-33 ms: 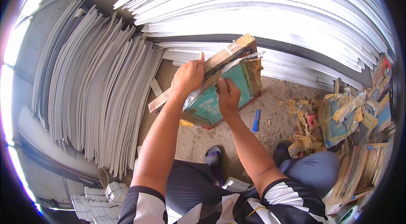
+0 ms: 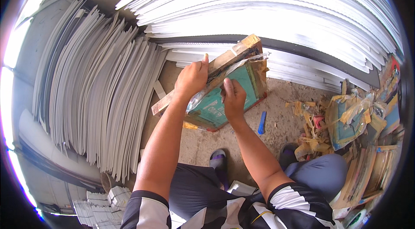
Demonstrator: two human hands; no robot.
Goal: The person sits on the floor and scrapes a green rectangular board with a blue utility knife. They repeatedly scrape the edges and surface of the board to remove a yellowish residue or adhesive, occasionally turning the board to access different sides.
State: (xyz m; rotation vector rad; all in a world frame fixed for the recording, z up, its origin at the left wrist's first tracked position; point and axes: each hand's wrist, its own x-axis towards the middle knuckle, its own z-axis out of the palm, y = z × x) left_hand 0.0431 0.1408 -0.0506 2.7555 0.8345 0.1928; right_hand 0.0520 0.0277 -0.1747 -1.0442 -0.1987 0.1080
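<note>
A wooden screen-printing frame [image 2: 242, 52] is tilted up off the floor in front of me, with green mesh [image 2: 215, 103] carrying pale lettering. My left hand [image 2: 193, 77] grips its upper wooden bar, fingers wrapped over and thumb pointing up. Crumpled clear plastic film or tape [image 2: 198, 99] runs along the inner edge below that bar. In front of the mesh, close to this edge, my right hand [image 2: 234, 99] is closed in a pinch. What lies between its fingers is too small to tell. Brown tape remnants cling to the frame's right end.
A blue handled tool or strip [image 2: 262, 123] lies on the concrete floor [image 2: 279, 103]. Torn brown tape [image 2: 312, 127] and another film-covered frame [image 2: 341, 121] are heaped at right, beside stacked wooden frames [image 2: 369, 173]. White sheets [image 2: 259, 13] stand behind; grey-white panels [image 2: 97, 82] lean at left.
</note>
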